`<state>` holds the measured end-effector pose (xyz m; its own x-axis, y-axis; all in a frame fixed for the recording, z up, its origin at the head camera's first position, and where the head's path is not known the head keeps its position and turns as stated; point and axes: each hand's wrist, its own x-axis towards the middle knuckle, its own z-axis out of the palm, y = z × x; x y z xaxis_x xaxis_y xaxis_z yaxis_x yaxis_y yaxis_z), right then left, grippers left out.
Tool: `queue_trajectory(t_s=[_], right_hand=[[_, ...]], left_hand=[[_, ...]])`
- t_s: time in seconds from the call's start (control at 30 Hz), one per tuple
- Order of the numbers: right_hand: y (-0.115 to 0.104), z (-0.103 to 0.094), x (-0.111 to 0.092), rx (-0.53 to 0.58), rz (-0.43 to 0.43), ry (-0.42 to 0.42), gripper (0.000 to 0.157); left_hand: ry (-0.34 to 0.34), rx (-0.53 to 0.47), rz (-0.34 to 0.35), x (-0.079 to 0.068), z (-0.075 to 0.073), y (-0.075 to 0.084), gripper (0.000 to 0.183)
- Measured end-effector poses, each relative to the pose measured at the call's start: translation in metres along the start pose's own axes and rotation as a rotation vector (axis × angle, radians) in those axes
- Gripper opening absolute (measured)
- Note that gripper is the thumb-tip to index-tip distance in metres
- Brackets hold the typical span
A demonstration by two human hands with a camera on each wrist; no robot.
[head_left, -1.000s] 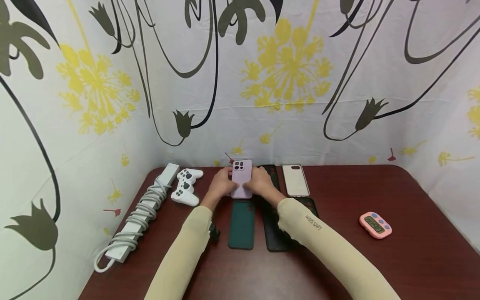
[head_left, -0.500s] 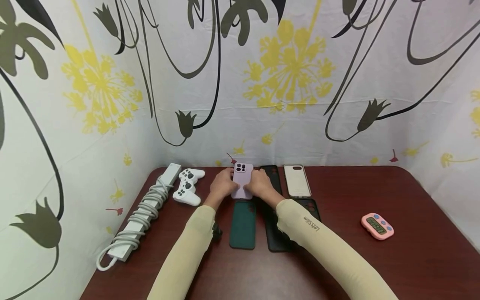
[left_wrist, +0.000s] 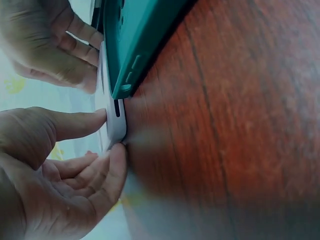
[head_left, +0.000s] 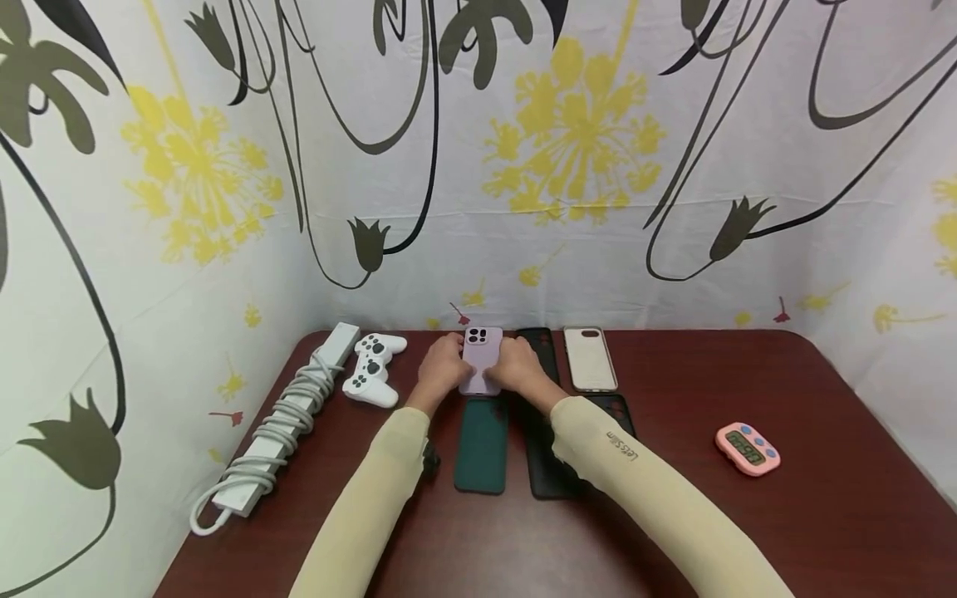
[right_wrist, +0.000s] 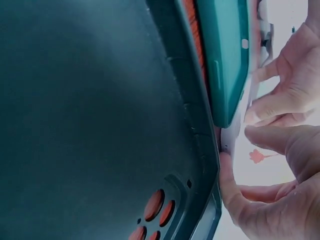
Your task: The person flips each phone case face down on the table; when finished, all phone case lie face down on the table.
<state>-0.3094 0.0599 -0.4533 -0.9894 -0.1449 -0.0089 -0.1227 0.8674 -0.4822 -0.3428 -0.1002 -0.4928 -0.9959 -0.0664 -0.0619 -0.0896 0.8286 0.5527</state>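
Observation:
At the table's far edge lies a lilac phone case (head_left: 479, 359), its camera end pointing away. My left hand (head_left: 444, 365) grips its left side, thumb on top and fingers at the edge, as the left wrist view shows. My right hand (head_left: 519, 364) pinches the right side in the same way. Just nearer than it is a dark green phone case (head_left: 482, 447). To the right lies a column of black phone cases (head_left: 544, 457), partly hidden under my right forearm. In the right wrist view a black case (right_wrist: 100, 100) fills the left side.
A white game controller (head_left: 374, 370) and a power strip (head_left: 257, 453) wrapped in its cord lie on the left. Beyond the black cases is a cream phone case (head_left: 591, 361). A pink timer (head_left: 748, 449) rests on the right of the brown table (head_left: 837, 515). Patterned cloth (head_left: 486, 166) hangs behind.
The far, camera end of the lilac phone case has come down a little, so it looks flatter. Both hands keep their hold at its sides; the other things have stayed put.

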Motion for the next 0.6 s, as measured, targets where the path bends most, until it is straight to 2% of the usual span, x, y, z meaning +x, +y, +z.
queue_trajectory(t_s=[0.2,0.3,0.47,0.6], right_hand=[[0.018,-0.015,0.001,0.117,-0.052,0.057,0.034],[0.03,-0.023,-0.001,0.151,-0.049,0.076,0.04],[0.045,-0.037,-0.006,0.141,-0.015,0.068,0.047],[0.054,-0.044,-0.009,0.087,0.008,0.086,0.045]], left_hand=[[0.031,0.096,0.029,-0.036,-0.024,0.032,0.068],[0.041,0.114,0.046,-0.041,-0.024,0.041,0.071],[0.058,0.018,0.142,-0.036,-0.016,0.05,0.074],[0.003,-0.129,0.213,-0.035,-0.011,0.063,0.073]])
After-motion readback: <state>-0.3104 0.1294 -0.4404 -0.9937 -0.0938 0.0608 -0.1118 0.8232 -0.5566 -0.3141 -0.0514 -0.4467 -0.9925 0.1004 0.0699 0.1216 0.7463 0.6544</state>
